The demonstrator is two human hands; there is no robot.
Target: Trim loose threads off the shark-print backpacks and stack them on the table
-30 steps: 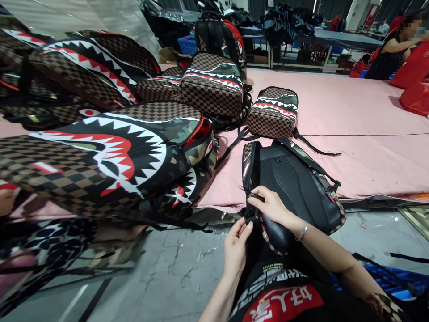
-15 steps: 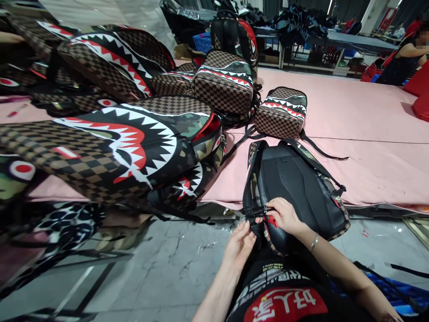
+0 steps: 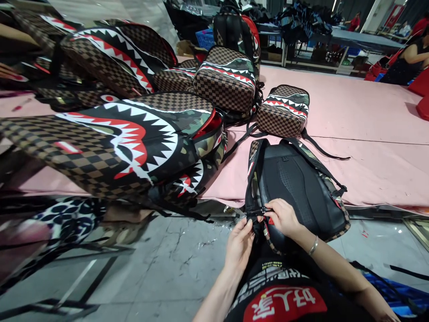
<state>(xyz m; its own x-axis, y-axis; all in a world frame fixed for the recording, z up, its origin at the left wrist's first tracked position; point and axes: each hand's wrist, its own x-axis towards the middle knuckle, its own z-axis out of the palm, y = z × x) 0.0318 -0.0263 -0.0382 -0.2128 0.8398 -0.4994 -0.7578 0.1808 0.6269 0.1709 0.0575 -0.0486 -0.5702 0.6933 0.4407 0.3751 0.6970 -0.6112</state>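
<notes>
A backpack (image 3: 295, 183) lies on the table's near edge with its black padded back panel facing up and checkered, camouflage sides. At its lower left corner, my right hand (image 3: 282, 218) is closed in a pinch on a black strap (image 3: 256, 211), by a small dark buckle too small to make out fully. Just left and below, my left hand (image 3: 239, 243) pinches the same strap area between thumb and fingers. Its exact grip is partly hidden by the dark webbing. Beyond the backpack sits a small checkered bag (image 3: 284, 112) with a shark-mouth print and a loose strap.
Several shark-print backpacks (image 3: 134, 147) are heaped on the left of the pink-covered table (image 3: 375, 120). Another small checkered bag (image 3: 225, 80) leans among them. A co-worker's arm (image 3: 15, 38) shows at far left. A person (image 3: 407, 60) sits at right by red material.
Both hands stay at the strap, with only slight finger movement. At far left, a co-worker's hand has come into sight and the nearby bag with a red eye print has moved away.
</notes>
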